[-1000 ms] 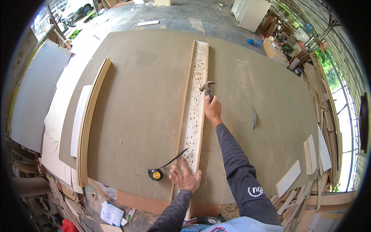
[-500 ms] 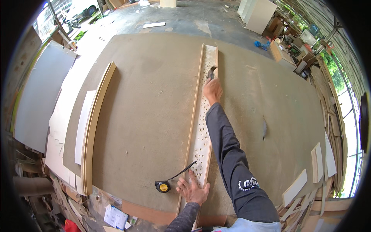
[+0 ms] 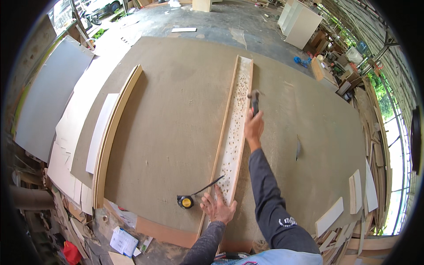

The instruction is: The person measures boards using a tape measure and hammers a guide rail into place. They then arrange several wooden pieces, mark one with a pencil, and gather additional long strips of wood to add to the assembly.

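Note:
A long, narrow white board (image 3: 233,143) with raised wooden edge strips lies lengthwise across the brown tabletop. Many small dark spots, perhaps holes, dot its face. My right hand (image 3: 254,128) is wrapped round a hammer (image 3: 255,104), held by the board's right edge toward the far end; the head points away from me. My left hand (image 3: 218,209) rests across the near end of the board, fingers spread. Just left of it is a black and yellow tape measure (image 3: 185,202), its dark strip reaching over onto the board.
Stacked wooden strips (image 3: 115,132) lie along the table's left side, with a white panel (image 3: 101,132) beside them. A thin curved dark piece (image 3: 298,148) is right of my forearm. White offcuts (image 3: 329,216) lie at the near right. A white cabinet (image 3: 301,24) stands beyond the table.
My right hand has drawn the hammer back toward me and to the right, from over the board to its right edge. My left hand stays on the board.

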Available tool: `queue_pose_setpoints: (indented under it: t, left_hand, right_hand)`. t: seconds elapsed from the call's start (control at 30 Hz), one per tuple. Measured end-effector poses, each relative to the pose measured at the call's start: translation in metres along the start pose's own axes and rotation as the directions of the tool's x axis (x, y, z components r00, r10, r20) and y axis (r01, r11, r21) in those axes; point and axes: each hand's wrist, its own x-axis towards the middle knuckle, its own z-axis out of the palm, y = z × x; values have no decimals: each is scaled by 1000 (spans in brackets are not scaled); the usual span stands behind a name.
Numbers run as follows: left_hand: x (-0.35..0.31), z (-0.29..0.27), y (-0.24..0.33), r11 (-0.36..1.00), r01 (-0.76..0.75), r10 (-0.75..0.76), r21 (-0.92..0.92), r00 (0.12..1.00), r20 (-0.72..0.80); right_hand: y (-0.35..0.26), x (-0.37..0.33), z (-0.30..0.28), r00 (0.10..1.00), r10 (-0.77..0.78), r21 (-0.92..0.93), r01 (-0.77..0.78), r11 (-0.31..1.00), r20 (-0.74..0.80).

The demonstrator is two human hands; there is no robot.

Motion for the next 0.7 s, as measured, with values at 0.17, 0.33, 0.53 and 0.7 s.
queue_pose_setpoints:
  t: [0.17, 0.33, 0.53, 0.7]
  left_hand:
    - [-1, 10, -6, 999, -26, 29, 27, 993, -111]
    - [0, 5, -9, 997, -71, 68, -23, 992, -103]
    - [-43, -6, -56, 964, -261, 246, -44, 946, -213]
    - [-113, -17, -107, 955, -294, 296, 38, 949, -108]
  right_hand:
    - [20, -197, -85, 997, 55, 370, -75, 926, 62]
    - [33, -326, -168, 944, 41, 412, -181, 893, 327]
    - [45, -370, -206, 908, -94, 366, -68, 928, 407]
    - [33, -367, -214, 885, -216, 329, 76, 941, 413]
